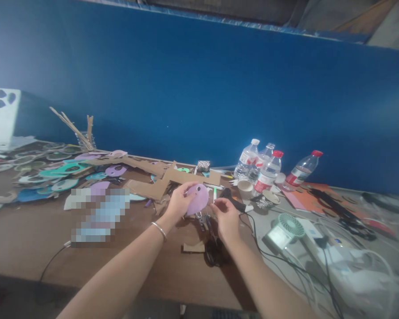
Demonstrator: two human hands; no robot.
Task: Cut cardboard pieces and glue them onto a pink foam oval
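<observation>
My left hand (180, 203), with a silver bangle at the wrist, holds a round purple paper piece (198, 199) that has a small dark spot near its top. To its right, my right hand (226, 218) pinches a thin white stick-like item with a green end (214, 193), close to the purple piece's right edge. Pliers (202, 221) and black-handled scissors (213, 252) lie on the brown table (146, 261) beneath and between the hands. A small cardboard scrap (193, 247) rests in front of them.
Cardboard strips (153, 188) and coloured paper cutouts (66, 170) cover the table's back left. Plastic bottles (267, 173), a paper roll (245, 186), a green fan (291, 226), cables and a power strip (322, 257) stand or lie at right. A blue partition (186, 88) rises behind.
</observation>
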